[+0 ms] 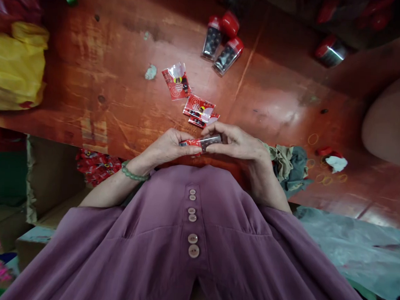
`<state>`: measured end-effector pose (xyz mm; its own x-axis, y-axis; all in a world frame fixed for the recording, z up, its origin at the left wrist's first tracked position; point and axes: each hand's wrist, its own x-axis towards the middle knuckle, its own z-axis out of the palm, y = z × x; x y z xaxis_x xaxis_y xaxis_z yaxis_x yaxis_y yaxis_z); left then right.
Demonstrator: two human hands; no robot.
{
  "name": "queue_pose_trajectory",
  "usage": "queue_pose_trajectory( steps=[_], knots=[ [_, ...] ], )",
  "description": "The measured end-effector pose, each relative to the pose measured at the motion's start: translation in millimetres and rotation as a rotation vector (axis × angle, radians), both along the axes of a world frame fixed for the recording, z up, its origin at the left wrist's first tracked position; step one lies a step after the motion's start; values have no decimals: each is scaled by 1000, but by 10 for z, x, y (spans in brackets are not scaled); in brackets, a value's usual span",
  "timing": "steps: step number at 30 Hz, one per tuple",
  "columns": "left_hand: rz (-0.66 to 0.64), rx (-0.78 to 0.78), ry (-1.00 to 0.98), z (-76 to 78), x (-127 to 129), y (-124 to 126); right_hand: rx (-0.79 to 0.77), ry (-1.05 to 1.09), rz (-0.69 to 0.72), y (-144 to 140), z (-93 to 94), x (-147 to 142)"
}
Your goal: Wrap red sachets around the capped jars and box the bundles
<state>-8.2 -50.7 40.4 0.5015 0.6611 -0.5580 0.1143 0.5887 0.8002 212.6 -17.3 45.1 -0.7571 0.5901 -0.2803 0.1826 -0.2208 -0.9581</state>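
the left hand [169, 146] and right hand [235, 142] are both pinching a small clear tube [211, 141] of dark beads, with a red wrapper [189, 143] at its end, just over the table edge [98, 137]. fingers are closed round it; a loose grip could be spilling beads into the lap.

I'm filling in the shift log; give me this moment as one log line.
left hand: grips red sachet end | right hand: grips small clear tube | loose sachets just beyond | capped tubes farther back on table
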Motion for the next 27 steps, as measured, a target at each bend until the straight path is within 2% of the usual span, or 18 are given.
queue_pose_trajectory(
  steps=[3,8,9,11,13,15,17,22,27],
  knots=[
    [-22,30,27,-20,23,-31,-55,-32,-52,-83,-6,54],
    [-71,68,42,-16,145,-1,242,-144,-82,-140,78,88],
    [-84,84,51,-4,172,28,263,-161,-96,-144,92,95],
    [-85,108,42,33,199,104,198,-139,-170,-163,89,105],
    [3,127,21,80,178,177,35,-60,-287,-196,40,102],
    [162,142,3,119,116,213,-116,27,-417,-234,-34,78],
    [303,116,-58,135,53,191,-189,88,-526,-260,-102,28],
    [554,-5,-215,105,112,-15,-185,172,-700,-275,-153,-196],
    [689,120,-94,115,280,-45,-97,191,-692,-305,-89,-402]
  ],
)
